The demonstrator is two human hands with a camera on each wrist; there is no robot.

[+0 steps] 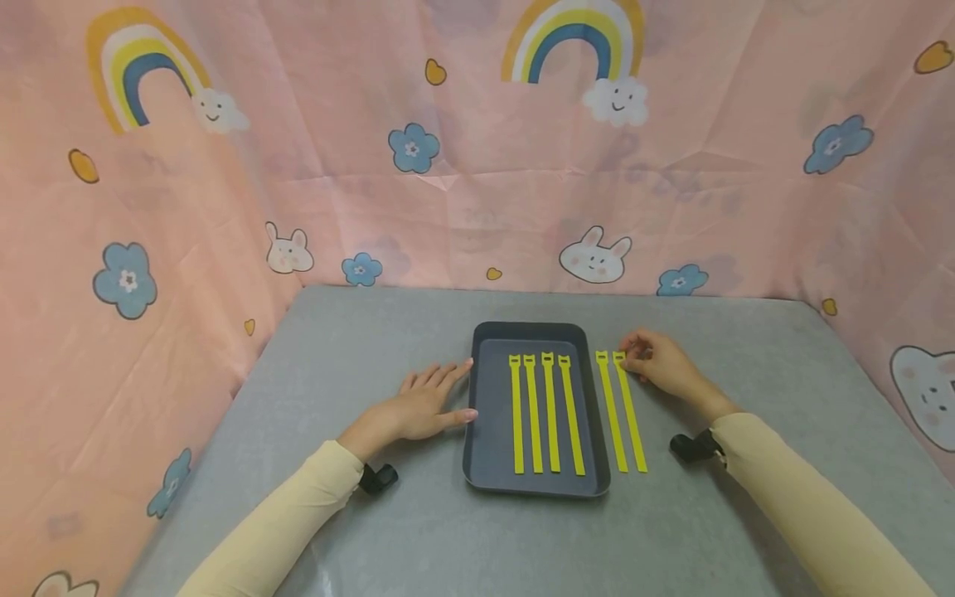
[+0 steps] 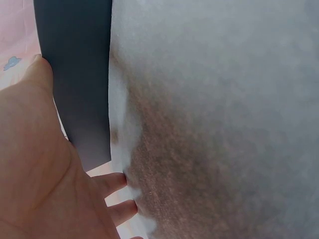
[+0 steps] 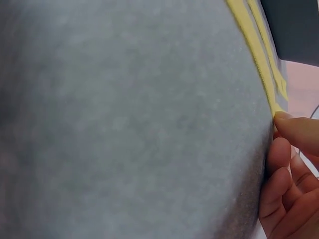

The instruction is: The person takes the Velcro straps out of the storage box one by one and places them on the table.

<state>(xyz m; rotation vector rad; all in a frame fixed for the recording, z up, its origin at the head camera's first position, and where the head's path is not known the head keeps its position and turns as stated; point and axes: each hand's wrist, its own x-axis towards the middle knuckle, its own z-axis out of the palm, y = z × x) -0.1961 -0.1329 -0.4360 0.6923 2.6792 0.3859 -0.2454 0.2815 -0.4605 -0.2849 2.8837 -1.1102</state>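
Note:
A dark grey rectangular tray (image 1: 488, 464) stands on the table, several yellow hook-and-loop cable ties (image 1: 552, 423) lying side by side inside it. Two more yellow ties lie just right of the tray. At the head end of the outer tie (image 1: 632, 423), my right hand (image 1: 667, 365) pinches it, thumb at the slotted end; the right wrist view shows the thumb (image 3: 296, 130) on the tie (image 3: 259, 55) and the other fingers curled. My left hand (image 1: 418, 410) has its fingers spread, index fingertip and thumb against the tray's left side. The left wrist view shows the tray's wall (image 2: 75, 79) beside that thumb.
The grey tabletop (image 1: 373, 332) runs back to a pink printed curtain (image 1: 477, 207) that hangs behind and at both sides. Small black cameras are strapped at the left wrist (image 1: 379, 478) and the right wrist (image 1: 692, 448).

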